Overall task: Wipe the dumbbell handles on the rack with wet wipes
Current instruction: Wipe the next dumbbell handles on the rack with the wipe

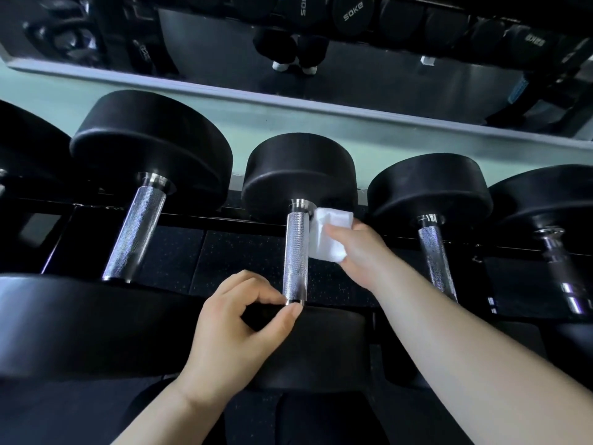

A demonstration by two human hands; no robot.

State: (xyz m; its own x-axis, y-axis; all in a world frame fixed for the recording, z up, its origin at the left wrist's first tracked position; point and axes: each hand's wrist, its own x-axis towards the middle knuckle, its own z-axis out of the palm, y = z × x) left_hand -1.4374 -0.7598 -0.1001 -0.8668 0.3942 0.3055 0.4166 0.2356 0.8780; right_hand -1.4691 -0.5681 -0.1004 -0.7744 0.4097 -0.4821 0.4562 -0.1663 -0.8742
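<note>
While dumbbells (150, 149) flank the handle (296, 252), left hand (237, 322) pinches it and right hand (362, 252) grips wipe (327, 236).

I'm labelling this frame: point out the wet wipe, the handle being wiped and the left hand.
wet wipe (322, 244), head view, visible middle of the white sheet.
handle being wiped (296, 252), head view, knurled mid-section.
left hand (232, 329), head view, back of the hand.

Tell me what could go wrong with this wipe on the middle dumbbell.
1. The wipe in the right hand touches only the right side of the handle, near its far end; the rest may get missed.
2. The left hand pinches the handle's near end: that spot may stay unwiped, and the fingers could get nipped if the dumbbell rolls.
</note>
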